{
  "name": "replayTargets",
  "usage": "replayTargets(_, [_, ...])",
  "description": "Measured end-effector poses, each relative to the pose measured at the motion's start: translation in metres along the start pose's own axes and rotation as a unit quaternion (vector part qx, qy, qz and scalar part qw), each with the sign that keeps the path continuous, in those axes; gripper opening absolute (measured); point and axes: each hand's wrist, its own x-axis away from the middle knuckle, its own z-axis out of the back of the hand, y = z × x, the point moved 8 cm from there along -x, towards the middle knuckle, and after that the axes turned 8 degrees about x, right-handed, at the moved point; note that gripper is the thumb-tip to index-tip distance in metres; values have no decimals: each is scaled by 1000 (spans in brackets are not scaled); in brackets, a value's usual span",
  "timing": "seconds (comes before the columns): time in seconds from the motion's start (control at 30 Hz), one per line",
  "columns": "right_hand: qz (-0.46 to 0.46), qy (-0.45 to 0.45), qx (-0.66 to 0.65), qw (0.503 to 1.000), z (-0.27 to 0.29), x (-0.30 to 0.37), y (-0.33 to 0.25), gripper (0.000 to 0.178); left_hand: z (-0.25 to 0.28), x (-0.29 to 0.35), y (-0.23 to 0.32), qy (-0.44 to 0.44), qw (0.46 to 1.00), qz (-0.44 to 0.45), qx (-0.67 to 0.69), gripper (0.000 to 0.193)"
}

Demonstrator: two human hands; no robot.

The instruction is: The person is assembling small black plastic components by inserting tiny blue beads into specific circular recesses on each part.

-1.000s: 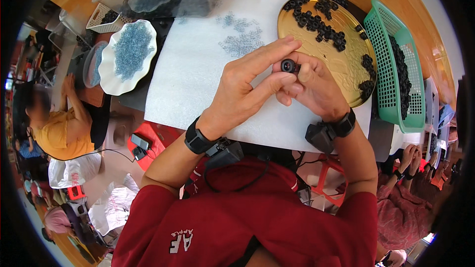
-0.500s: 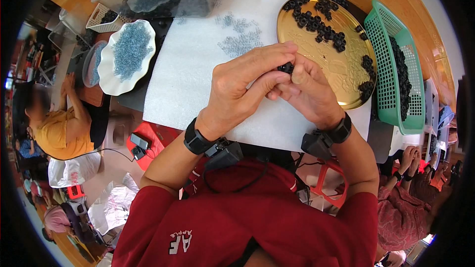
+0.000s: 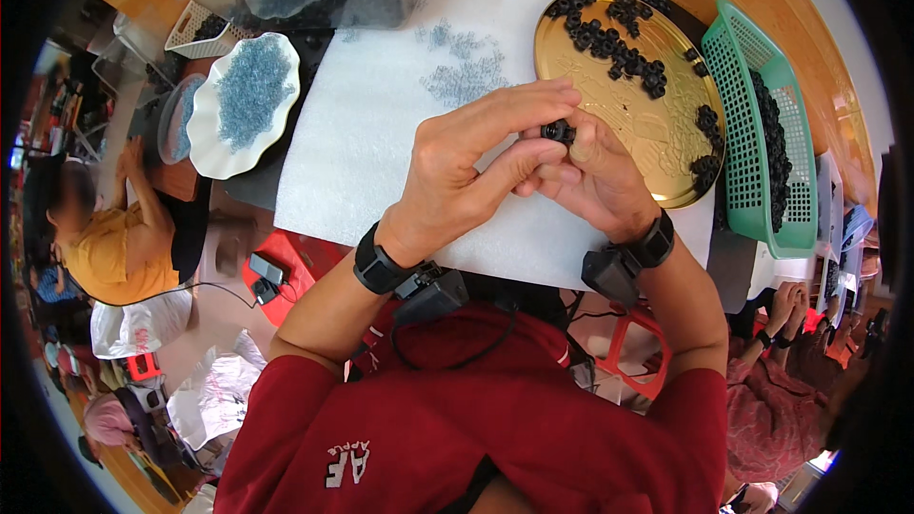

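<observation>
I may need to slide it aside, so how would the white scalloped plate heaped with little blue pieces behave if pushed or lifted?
The white scalloped plate looks rigid and glazed, so it would probably slide as one stiff piece. It seems shallow, and the small blue pieces lie loose in a heap, so a tilt or jolt would likely spill them. If ceramic, its wavy rim may chip.

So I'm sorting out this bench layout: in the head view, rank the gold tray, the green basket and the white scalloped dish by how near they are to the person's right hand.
1. Gold tray: just beyond the right hand, toward the right.
2. Green basket: farther right, past the tray.
3. White scalloped dish: far left, across the white foam sheet.
</observation>
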Motion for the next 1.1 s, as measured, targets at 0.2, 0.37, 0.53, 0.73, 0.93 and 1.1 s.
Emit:
replayTargets(0.2, [-5, -25, -11, 1000, -3, -2, 3, 44, -3, 2, -4, -21, 997, -1, 70, 29])
replayTargets(0.37, [-10, -32, -38, 999, -6, -2, 3, 44, -5, 1, -6, -32, 994, 11, 102, 28])
replayTargets(0.53, [-6, -30, -48, 998, -9, -3, 1, 42, -4, 1, -7, -42, 992, 12, 114, 30])
replayTargets(0.73, [26, 65, 30, 997, -8, -6, -7, 36, -1, 6, -19, 38, 974, 160, 157, 27])
replayTargets(0.93, [45, 132, 187, 972, 10, -3, -16, 25, -9, 4, -15, 58, 981, 99, 158, 54])
replayTargets(1.1, [139, 179, 296, 928, 1, 3, -30, 17, -16, 10, -22, 47, 952, 242, 180, 57])
